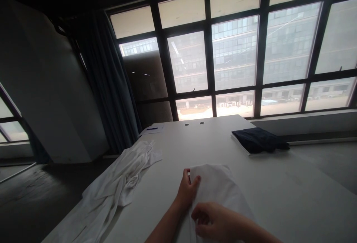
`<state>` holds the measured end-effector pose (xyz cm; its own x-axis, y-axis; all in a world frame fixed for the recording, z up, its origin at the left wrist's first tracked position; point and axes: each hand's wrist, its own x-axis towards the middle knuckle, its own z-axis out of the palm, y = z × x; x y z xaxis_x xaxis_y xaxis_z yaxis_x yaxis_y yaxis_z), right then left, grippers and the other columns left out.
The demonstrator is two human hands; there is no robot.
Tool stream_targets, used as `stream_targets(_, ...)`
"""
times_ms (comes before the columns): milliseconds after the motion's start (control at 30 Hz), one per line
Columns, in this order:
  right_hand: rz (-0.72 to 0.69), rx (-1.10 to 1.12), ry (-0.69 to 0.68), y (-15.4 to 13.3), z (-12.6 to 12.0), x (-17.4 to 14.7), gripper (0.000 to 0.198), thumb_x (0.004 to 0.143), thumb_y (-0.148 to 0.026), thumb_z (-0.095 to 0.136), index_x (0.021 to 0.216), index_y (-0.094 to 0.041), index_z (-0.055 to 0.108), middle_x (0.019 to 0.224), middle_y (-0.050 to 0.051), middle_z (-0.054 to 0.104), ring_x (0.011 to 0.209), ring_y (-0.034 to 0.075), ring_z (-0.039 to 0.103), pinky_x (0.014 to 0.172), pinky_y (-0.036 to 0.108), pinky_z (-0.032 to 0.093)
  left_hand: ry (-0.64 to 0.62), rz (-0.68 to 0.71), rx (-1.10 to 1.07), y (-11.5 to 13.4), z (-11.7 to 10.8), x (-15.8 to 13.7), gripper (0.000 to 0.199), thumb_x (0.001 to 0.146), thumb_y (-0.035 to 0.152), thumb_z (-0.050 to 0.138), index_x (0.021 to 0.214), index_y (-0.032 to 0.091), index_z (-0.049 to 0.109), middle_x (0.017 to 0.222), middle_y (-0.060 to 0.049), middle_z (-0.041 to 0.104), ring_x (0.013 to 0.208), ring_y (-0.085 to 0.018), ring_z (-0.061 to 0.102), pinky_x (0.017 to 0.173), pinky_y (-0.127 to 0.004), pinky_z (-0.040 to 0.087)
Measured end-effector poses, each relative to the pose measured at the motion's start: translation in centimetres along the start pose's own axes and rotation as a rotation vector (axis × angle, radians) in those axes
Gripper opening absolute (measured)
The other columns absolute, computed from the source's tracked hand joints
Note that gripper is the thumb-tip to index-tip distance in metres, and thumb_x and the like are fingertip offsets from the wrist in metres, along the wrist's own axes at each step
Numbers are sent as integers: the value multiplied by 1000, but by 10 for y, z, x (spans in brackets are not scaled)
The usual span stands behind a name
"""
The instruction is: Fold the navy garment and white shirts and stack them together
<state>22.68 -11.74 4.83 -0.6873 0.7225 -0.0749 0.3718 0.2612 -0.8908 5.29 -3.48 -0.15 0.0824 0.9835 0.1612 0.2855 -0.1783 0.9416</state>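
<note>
A folded white cloth (220, 183) lies flat on the white table in front of me. My left hand (188, 189) grips its far left edge, thumb on top and fingers underneath. Closer to me, my right hand (212, 219) reaches across the cloth, its fingers curled in at the same left edge. The fabric between the right fingertips is partly hidden. Along the table's left side, a crumpled pile of white cloth (122, 183) hangs over the edge, apart from both hands.
On the white table (178, 146), a dark navy folded cloth (258, 139) sits at the right on something white. A pen (152, 128) rests on paper at the far left corner. Beyond stand large windows (235, 53), a blue curtain (108, 79) and a pillar (50, 87).
</note>
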Motion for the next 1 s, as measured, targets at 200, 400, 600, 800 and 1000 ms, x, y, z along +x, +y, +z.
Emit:
stream_targets(200,-144,-72,427,0,-41,10,24,89,-31,54,95,-23,76,90,4,77,84,21,70,79,31,53,79,19,84,2,-2,-1,38,89,49,61,110,18,58,101,-10,73,91,-24,68,84,-33,51)
stream_targets(400,-67,-74,716,94,-119,15,48,83,-47,59,120,-18,68,136,16,64,128,30,58,110,45,41,-2,16,30,8,-9,0,46,94,56,53,104,14,70,101,-10,76,93,-27,67,80,-32,52)
stream_targets(600,31,42,616,123,-124,13,66,85,-58,55,132,-11,59,102,12,74,87,25,68,80,38,52,-43,-30,-12,-1,-11,4,50,91,59,54,101,13,72,96,-9,75,90,-25,65,77,-32,51)
stream_targets(800,20,-34,545,95,-123,4,45,88,-57,54,92,-16,72,80,3,69,76,21,61,72,32,46,-103,-155,29,-14,-30,15,45,81,58,59,72,14,65,60,0,56,56,-15,50,54,-26,38)
stream_targets(1000,-13,-7,422,87,-111,0,38,87,-54,58,86,-17,69,77,1,68,75,19,58,68,28,42,-120,-142,134,-9,-40,18,49,81,65,56,71,17,62,60,3,52,57,-14,46,55,-25,33)
